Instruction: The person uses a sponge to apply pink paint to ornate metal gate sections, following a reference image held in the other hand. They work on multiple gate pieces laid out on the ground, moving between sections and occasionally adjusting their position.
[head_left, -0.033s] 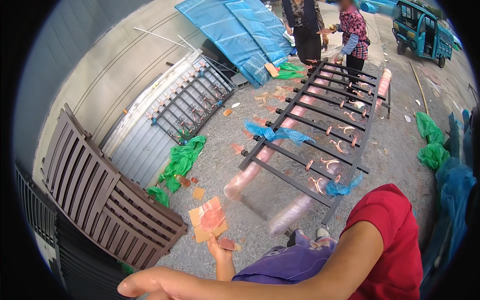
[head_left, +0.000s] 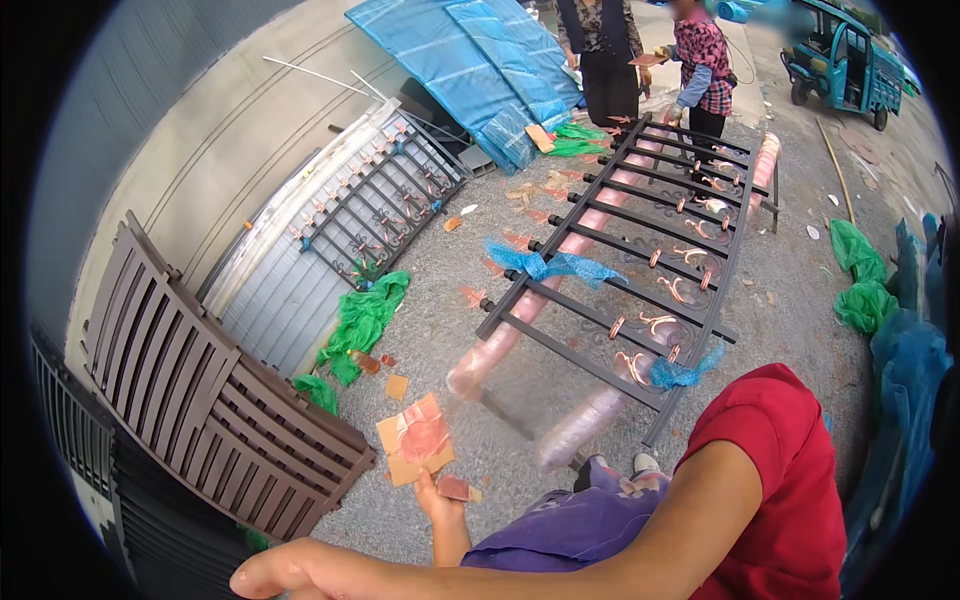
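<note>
My left hand is shut on a cardboard scrap smeared with copper paint, held low over the gravel; a smaller painted scrap lies by it. My right arm, in a red sleeve, crosses the bottom of the view. My right hand is stretched out at the lower edge, partly cut off, with nothing seen in it. Ahead lies a black iron gate with copper scrolls, resting on pink wrapped tubes. My purple trousers show below.
Two people stand at the gate's far end. A brown slatted panel and a black fence section lean at the left wall. Blue sheets, green plastic and a small blue vehicle lie around.
</note>
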